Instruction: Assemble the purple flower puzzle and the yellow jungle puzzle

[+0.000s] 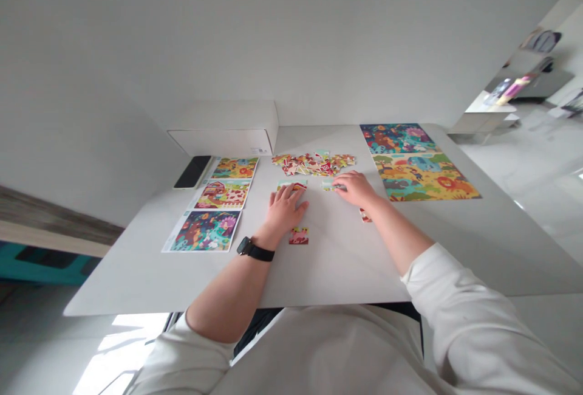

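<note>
My left hand (285, 209) lies flat on the white table (337, 261), fingers stretched over a small joined group of puzzle pieces (292, 185). My right hand (357, 188) rests palm down just right of it, its fingertips touching a pale green puzzle piece (328, 185). A heap of loose colourful puzzle pieces (314, 163) sits just beyond both hands. A single reddish piece (299, 236) lies near my left wrist, which wears a black watch (255, 250). Another small piece (365, 216) peeks out beside my right forearm.
A finished colourful puzzle (416, 163) lies at the right. A picture sheet with three scenes (214, 203) lies at the left, a black phone (193, 171) beside it. A white box (228, 127) stands at the back by the wall.
</note>
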`<state>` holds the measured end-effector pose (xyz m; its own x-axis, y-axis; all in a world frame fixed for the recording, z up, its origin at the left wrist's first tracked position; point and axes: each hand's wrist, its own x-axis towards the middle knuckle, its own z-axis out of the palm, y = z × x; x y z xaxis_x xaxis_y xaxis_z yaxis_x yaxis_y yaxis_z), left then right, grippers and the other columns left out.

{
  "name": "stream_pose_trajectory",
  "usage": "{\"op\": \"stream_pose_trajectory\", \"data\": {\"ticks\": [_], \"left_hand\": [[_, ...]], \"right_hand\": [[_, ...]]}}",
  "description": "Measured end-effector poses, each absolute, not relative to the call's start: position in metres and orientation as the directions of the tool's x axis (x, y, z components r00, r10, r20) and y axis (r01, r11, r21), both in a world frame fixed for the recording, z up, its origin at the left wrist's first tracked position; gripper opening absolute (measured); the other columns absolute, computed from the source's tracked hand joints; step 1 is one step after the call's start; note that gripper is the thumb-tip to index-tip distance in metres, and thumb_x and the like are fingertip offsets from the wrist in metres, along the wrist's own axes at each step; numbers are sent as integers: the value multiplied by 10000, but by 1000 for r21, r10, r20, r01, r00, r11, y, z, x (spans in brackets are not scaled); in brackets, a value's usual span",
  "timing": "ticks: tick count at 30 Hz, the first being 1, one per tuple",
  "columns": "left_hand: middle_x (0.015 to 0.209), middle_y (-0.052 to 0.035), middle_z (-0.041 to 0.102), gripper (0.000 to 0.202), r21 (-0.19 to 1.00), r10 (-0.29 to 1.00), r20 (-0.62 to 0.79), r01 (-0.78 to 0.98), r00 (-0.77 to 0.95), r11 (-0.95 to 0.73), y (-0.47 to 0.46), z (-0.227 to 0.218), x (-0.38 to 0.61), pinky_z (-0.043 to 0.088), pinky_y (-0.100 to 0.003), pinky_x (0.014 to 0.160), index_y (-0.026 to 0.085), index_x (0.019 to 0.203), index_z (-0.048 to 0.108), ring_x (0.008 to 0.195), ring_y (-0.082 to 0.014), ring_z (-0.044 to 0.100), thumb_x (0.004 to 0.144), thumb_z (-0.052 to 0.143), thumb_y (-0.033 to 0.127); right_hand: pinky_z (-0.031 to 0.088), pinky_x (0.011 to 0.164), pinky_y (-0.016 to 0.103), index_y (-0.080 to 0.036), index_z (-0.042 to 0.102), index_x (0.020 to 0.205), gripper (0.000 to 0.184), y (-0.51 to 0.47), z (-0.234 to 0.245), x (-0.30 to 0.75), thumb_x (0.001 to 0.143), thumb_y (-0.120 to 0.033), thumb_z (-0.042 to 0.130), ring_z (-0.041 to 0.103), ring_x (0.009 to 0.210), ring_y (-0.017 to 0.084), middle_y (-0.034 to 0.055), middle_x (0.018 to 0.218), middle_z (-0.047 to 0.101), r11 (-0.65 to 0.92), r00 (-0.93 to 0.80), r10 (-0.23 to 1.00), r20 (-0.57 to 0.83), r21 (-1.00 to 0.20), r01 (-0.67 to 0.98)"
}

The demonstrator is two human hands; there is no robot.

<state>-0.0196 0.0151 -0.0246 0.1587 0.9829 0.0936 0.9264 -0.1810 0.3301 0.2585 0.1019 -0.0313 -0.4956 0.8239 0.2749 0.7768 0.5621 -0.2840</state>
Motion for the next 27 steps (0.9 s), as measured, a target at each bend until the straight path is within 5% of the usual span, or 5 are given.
{"op": "stream_pose_trajectory", "data": {"ticks": [10,20,24,27], "left_hand": [[1723,-72,501,496,353,992,43,928,115,-123,12,-21,-28,273,-672,1321,352,1533,648,1616,-369,389,1050,574,434],[1675,-98,557,428,430,984,155,892,82,-142,15,-25,-29,313,-682,1305,321,1413,719,1593,-400,435,989,693,371],[1416,-129,736,249,609,909,416,731,37,-308,17,-16,-32,484,-519,1208,250,1218,773,1361,-312,658,1027,631,323],[1109,-83,808,227,765,897,439,543,-46,-347,15,-9,-30,597,-375,971,237,1136,767,1013,-223,758,1055,582,340]], "right_hand": [[504,1107,499,-327,869,1173,242,101,-31,260,965,-251,773,712,1233,309,66,1260,834,562,-499,826,262,-318,764],[521,1105,513,-331,850,1221,265,100,-33,260,971,-289,775,721,1224,311,77,1260,830,571,-493,819,294,-331,751],[545,1078,472,-279,831,1200,253,99,-29,263,966,-247,740,733,1168,298,92,1228,828,555,-412,821,396,-379,741],[581,960,411,-245,816,1165,250,97,-25,266,957,-215,680,750,971,267,91,1093,827,491,-300,848,437,-435,755]]}}
